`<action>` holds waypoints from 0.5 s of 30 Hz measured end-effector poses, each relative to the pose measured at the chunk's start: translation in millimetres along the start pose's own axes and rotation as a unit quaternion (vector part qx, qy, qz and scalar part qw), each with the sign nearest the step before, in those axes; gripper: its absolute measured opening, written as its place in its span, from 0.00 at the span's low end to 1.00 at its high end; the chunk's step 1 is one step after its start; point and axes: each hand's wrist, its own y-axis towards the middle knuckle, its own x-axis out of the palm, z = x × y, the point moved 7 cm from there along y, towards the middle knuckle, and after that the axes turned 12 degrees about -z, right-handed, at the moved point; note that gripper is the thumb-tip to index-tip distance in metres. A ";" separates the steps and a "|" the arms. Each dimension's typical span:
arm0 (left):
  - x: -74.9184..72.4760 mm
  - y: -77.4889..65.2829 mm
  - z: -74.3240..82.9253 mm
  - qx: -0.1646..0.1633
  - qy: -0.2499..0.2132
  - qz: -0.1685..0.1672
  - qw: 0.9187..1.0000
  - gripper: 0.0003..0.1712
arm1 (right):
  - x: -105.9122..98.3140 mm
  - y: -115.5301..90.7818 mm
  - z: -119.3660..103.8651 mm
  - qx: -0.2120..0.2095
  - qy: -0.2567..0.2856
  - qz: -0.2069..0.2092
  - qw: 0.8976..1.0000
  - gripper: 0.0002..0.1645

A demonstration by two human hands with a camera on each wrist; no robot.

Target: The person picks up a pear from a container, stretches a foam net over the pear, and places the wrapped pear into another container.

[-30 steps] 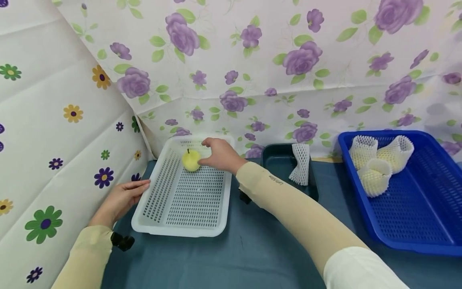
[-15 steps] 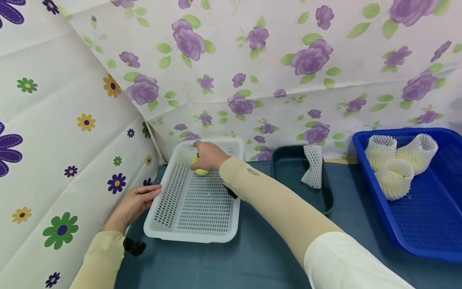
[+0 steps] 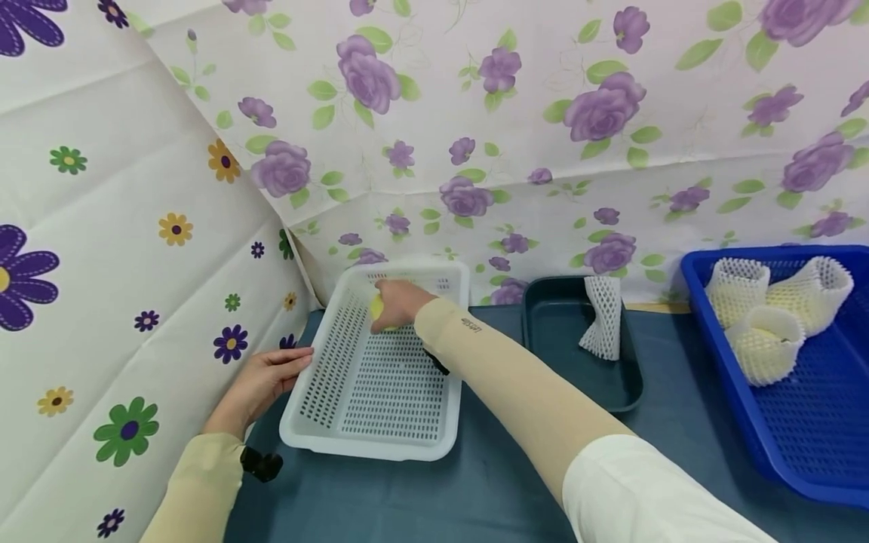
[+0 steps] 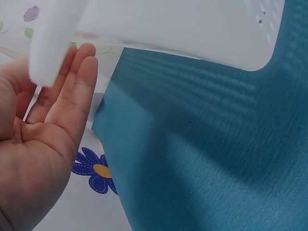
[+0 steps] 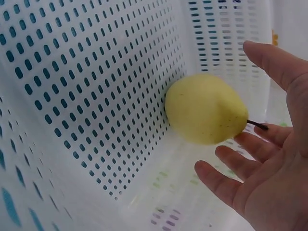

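A yellow pear [image 5: 204, 108] with a dark stem lies in the far part of a white perforated basket [image 3: 394, 392]. My right hand [image 3: 400, 302] is inside the basket on the pear's stem side, hiding much of it in the head view. The right wrist view shows the thumb and fingers spread apart; fingertips lie close to the stem end, and contact is unclear. At the basket's left side, my left hand [image 3: 261, 385] holds the rim, which passes between thumb and fingers [image 4: 79, 91] in the left wrist view.
Right of the basket stands a dark green tray [image 3: 557, 377] with a white foam net sleeve [image 3: 603, 317] in it. Farther right, a blue basket [image 3: 811, 422] contains several foam-netted fruits [image 3: 763, 347]. Flower-patterned sheets [image 3: 434, 113] rise behind and at the left.
My right hand has moved leftward from beside the pear to over its stem side, covering more of it. The head view has shifted slightly. My left hand keeps its place on the rim.
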 end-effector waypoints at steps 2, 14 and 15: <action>1.1 -0.3 -1.3 -0.003 -0.002 0.000 1.000 0.24 | 3.4 1.3 0.9 0.003 -0.004 0.000 1.000 0.61; 1.1 -2.2 3.8 -0.007 -0.004 0.000 1.000 0.25 | 0.3 -16.4 -13.4 -0.032 -0.100 0.015 0.994 0.31; 0.7 -2.0 3.4 -0.007 -0.005 0.000 1.000 0.25 | 0.4 -19.2 -15.5 -0.032 -0.106 0.007 0.994 0.31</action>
